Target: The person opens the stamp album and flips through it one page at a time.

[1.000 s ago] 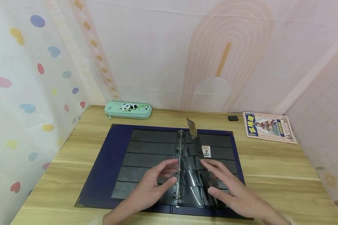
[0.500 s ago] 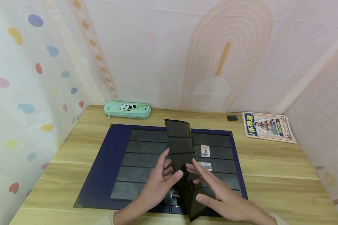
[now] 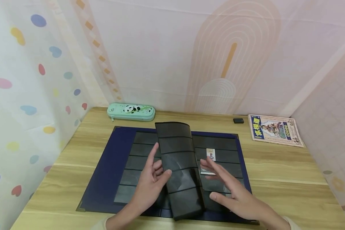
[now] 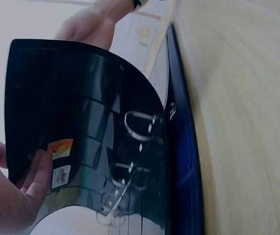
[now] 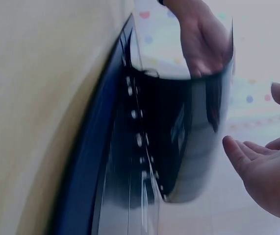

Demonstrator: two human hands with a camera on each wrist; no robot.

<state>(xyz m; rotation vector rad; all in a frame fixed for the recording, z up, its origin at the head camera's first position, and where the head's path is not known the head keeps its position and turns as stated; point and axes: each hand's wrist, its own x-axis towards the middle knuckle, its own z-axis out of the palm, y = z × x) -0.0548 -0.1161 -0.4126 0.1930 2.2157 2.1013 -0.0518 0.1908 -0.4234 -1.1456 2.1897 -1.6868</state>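
Note:
A dark blue ring-bound stamp album (image 3: 103, 179) lies spread on the table, with black strip-pocket pages on both sides. One black page (image 3: 176, 153) stands lifted and curved over the rings. My left hand (image 3: 148, 183) holds that page's left edge between thumb and fingers. On the page's other face, in the left wrist view, an orange stamp (image 4: 61, 148) and a pale stamp (image 4: 60, 176) sit by the fingertips. My right hand (image 3: 233, 188), fingers extended, hovers over the right-hand page, apart from the lifted one. A stamp (image 3: 210, 153) shows there; another is partly covered by my fingers.
Behind the album's left part lies a mint panda pencil case (image 3: 131, 112). A small black object (image 3: 238, 120) and a colourful booklet (image 3: 276, 130) lie at the back right. The wooden table (image 3: 284, 182) meets a patterned cloth backdrop (image 3: 161, 64).
The page has swung up from the right and leans leftward over the rings. My left hand has taken its edge; my right hand has come off it and moved slightly right.

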